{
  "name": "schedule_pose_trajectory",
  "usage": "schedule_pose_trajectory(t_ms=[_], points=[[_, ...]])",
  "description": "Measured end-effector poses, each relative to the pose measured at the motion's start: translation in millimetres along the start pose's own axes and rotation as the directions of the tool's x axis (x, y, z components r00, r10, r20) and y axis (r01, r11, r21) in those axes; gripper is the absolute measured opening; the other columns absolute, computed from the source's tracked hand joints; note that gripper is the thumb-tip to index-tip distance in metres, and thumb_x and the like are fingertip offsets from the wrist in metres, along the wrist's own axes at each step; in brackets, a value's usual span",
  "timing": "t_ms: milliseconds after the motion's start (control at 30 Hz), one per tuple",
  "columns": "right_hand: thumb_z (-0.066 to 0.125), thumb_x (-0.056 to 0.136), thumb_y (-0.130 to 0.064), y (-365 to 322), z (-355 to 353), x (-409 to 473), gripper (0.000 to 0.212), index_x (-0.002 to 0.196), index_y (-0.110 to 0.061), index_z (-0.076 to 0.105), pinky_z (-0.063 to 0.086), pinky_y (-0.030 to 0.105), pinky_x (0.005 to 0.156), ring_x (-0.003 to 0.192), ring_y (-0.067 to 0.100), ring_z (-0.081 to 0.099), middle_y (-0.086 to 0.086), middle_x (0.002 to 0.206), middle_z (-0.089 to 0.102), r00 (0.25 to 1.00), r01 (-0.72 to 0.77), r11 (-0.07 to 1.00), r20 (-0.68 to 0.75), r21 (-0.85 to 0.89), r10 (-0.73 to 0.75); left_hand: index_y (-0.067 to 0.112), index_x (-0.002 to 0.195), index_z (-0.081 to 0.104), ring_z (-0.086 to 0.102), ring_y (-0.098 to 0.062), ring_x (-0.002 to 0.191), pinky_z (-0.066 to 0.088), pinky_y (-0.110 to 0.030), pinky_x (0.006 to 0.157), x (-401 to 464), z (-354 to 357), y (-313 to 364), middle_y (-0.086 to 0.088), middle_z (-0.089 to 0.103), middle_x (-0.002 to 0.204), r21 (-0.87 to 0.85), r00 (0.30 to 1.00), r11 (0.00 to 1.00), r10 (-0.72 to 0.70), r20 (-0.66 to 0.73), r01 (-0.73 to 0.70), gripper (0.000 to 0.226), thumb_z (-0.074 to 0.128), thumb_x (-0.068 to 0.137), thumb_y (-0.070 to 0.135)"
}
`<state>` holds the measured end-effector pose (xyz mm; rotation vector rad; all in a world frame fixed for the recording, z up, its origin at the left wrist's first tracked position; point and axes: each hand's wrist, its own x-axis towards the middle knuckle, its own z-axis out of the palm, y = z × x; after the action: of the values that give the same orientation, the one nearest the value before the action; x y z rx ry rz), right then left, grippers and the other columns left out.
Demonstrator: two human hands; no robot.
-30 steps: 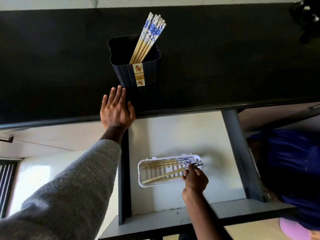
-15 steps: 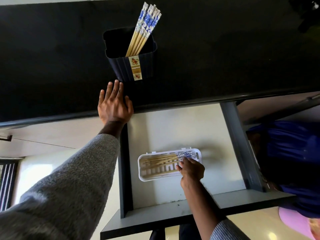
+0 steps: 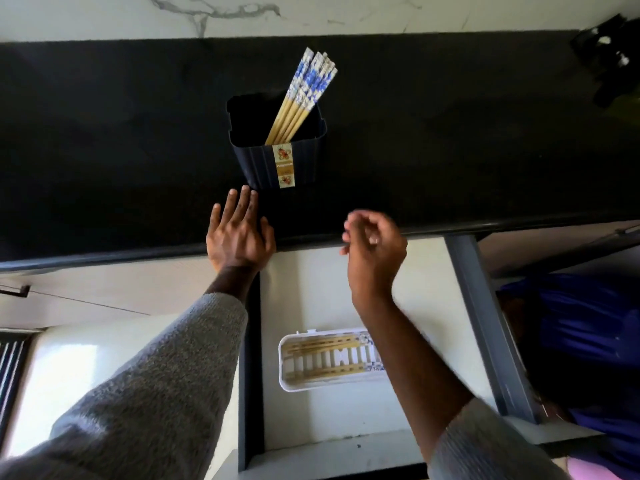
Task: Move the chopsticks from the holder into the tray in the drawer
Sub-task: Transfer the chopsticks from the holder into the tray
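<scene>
Chopsticks [image 3: 304, 98] are leaning in the holder [image 3: 277, 161] near the counter's [image 3: 104, 133] front edge, more lying in the tray [image 3: 287, 375] in the drawer [image 3: 311, 289]. The left hand [image 3: 239, 237] is resting flat, fingers spread, probably steadying. The right hand [image 3: 374, 251], empty and loosely curled, is rising from the tray it touched earlier.

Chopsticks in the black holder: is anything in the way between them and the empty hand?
Nothing visible blocks it. The right hand is empty above the counter edge, and only bare black counter lies between it and the chopsticks leaning in the open holder.
</scene>
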<state>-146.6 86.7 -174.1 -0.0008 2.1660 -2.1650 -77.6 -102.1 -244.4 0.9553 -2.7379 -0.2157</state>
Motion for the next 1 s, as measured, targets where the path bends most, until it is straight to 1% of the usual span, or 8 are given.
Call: schedule_pose_trajectory(t_ms=[133,233,367,500,633,767,900,1000], points=[[0.073,0.084,-0.027,-36.3,49.5,59.7,0.018,0.097,-0.015,0.072,0.061,0.045,0.069,0.078,0.022,0.073,0.007,0.086,0.076,0.999,0.048,0.999,0.024,-0.024,-0.048,0.016,0.153,0.042,0.028,-0.021,0.152,0.021,-0.047,0.124,0.7,-0.3,0.3,-0.003,0.036,0.162,-0.009,1.000,1.000,0.000,-0.005,0.000,0.066,0.032,0.093,0.040],[0.077,0.085,-0.024,-50.4,79.0,90.9,0.035,0.113,-0.005,0.070,0.061,0.032,0.083,0.089,0.014,0.072,0.008,0.101,0.075,0.998,-0.020,0.998,0.054,-0.065,0.024,0.015,0.153,0.043,0.029,-0.022,0.151,0.022,-0.047,0.123,0.7,-0.7,0.3,-0.003,0.037,0.161,-0.006,1.000,1.000,0.003,-0.004,-0.003,0.065,0.032,0.093,0.040],[0.076,0.087,-0.029,-59.6,107.3,114.0,0.041,0.122,-0.008,0.065,0.051,0.008,0.064,0.084,0.004,0.065,0.005,0.113,0.071,0.994,-0.026,0.991,0.106,-0.128,0.040,0.015,0.154,0.041,0.028,-0.022,0.152,0.022,-0.047,0.123,0.8,-0.5,0.0,-0.003,0.035,0.162,0.000,1.000,1.000,0.004,0.015,-0.004,0.066,0.031,0.094,0.041],[0.075,0.088,-0.032,-69.9,125.2,138.9,0.038,0.118,-0.010,0.069,0.049,0.014,0.065,0.086,0.008,0.066,0.005,0.112,0.073,0.983,-0.132,0.975,0.102,-0.176,0.152,0.016,0.155,0.040,0.026,-0.021,0.152,0.021,-0.047,0.124,0.8,-0.7,-0.6,-0.003,0.034,0.163,0.008,1.000,1.000,0.008,0.016,-0.008,0.066,0.030,0.095,0.042],[0.074,0.089,-0.025,-80.5,133.8,150.9,0.014,0.088,-0.011,0.071,0.040,0.009,0.042,0.068,0.005,0.063,-0.002,0.080,0.071,0.968,-0.209,0.962,0.103,-0.178,0.230,0.014,0.153,0.042,0.029,-0.022,0.151,0.023,-0.047,0.123,1.2,-1.4,0.4,-0.004,0.037,0.161,0.005,1.000,1.000,0.008,-0.002,-0.008,0.066,0.031,0.094,0.041],[0.074,0.089,-0.020,-83.9,139.2,153.0,0.024,0.070,-0.014,0.062,0.038,0.007,0.036,0.053,0.003,0.052,-0.004,0.064,0.060,0.964,-0.218,0.957,0.111,-0.193,0.242,0.014,0.151,0.046,0.033,-0.023,0.150,0.025,-0.047,0.122,0.6,-0.9,0.2,-0.005,0.041,0.159,-0.002,1.000,1.000,0.009,-0.029,-0.009,0.064,0.033,0.094,0.040],[0.075,0.088,-0.024,-84.7,139.0,149.8,0.013,0.085,-0.012,0.073,0.036,0.006,0.035,0.056,0.002,0.054,-0.005,0.065,0.062,0.970,-0.197,0.952,0.096,-0.232,0.224,0.014,0.152,0.045,0.031,-0.022,0.151,0.024,-0.047,0.122,0.8,-1.0,0.3,-0.004,0.039,0.160,0.006,1.000,1.000,0.007,-0.010,-0.007,0.064,0.033,0.094,0.040],[0.076,0.087,-0.023,-83.9,134.7,148.3,0.020,0.102,-0.009,0.075,0.037,0.005,0.037,0.067,0.002,0.061,-0.003,0.077,0.068,0.979,-0.171,0.971,0.084,-0.164,0.187,0.014,0.152,0.044,0.030,-0.021,0.151,0.023,-0.047,0.123,1.1,-1.6,0.5,-0.003,0.038,0.161,0.008,1.000,1.000,0.002,-0.004,-0.002,0.065,0.032,0.094,0.040]])
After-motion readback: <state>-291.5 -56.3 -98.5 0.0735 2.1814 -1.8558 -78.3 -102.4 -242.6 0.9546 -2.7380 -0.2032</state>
